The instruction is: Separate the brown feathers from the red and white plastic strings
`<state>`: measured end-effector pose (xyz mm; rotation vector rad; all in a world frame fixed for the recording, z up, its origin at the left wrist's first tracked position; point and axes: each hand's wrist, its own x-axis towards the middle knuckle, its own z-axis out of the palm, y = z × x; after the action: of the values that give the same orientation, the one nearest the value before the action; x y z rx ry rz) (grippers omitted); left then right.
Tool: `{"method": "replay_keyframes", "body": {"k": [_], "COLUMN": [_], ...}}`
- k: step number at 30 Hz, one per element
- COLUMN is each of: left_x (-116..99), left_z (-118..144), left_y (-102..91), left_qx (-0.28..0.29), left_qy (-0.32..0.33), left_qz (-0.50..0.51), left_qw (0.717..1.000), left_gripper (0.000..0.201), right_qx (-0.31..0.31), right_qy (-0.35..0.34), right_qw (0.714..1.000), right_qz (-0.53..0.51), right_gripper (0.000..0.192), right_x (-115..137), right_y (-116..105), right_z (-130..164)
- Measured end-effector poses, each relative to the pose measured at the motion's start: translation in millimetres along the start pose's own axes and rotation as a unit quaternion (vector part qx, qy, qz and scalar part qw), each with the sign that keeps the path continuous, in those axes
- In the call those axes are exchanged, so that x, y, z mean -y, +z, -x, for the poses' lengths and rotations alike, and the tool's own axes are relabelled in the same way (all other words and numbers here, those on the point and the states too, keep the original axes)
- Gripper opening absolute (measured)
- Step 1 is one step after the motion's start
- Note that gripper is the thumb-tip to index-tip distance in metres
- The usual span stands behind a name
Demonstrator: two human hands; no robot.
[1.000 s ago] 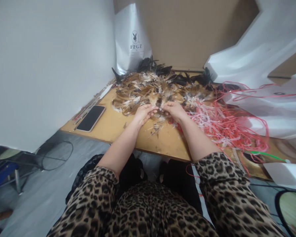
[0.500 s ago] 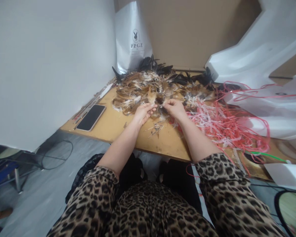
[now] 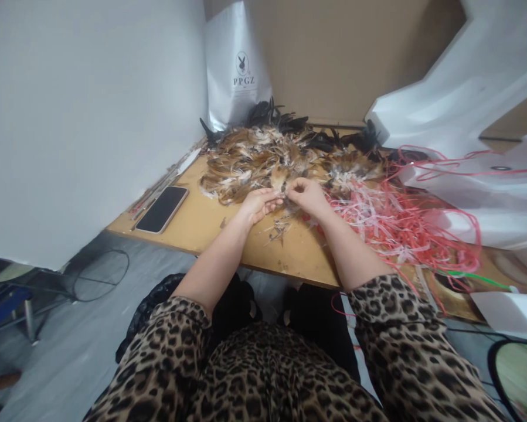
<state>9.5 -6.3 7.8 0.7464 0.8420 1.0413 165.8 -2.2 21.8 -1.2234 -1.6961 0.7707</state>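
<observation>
"Tabletop (image 3: 201, 228) heaped with feathers (image 3: 237, 161); where's the tan feather (image 3: 279, 174)?"

"Jutting past the left hand (image 3: 258, 205), whose fingers (image 3: 272, 196) pinch it. Beside them the right hand (image 3: 309, 197) narrows too; whether it grips anything, I can't tell."

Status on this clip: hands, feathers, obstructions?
Left hand, right hand: close together, fingers bent, grips too small to tell. Feather pile: spread just beyond. Pink strands heaped rightward; nothing visibly blocking.

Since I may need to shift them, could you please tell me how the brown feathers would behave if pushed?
The brown feathers are probably light for so big a heap, looking thin. They would likely bend softly, since many curve. Some may scatter, as loose bits lie apart on the table.
</observation>
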Motion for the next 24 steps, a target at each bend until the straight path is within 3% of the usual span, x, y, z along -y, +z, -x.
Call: {"method": "replay_keyframes", "body": {"k": [7,12,17,24], "left_x": [1,2,1,-1], "left_z": [2,1,0,5], "left_y": [6.2,8.8,8.1,10.4], "left_qx": [-0.039,-0.059,-0.047,-0.038], "left_qy": [0.036,0.078,0.106,0.076], "left_qz": [-0.018,-0.047,-0.041,-0.039], "left_qw": [0.998,0.994,0.992,0.996], "left_gripper": [0.011,0.015,0.016,0.012], "right_qx": [0.001,0.015,0.015,0.007], "right_qy": [-0.015,0.060,0.147,0.121], "right_qw": [0.999,0.995,0.970,0.970], "right_qz": [0.040,-0.075,-0.192,-0.210], "right_gripper": [0.012,0.019,0.019,0.022], "right_x": [4,6,4,9], "right_y": [4,6,5,6], "right_z": [2,3,2,4]}}
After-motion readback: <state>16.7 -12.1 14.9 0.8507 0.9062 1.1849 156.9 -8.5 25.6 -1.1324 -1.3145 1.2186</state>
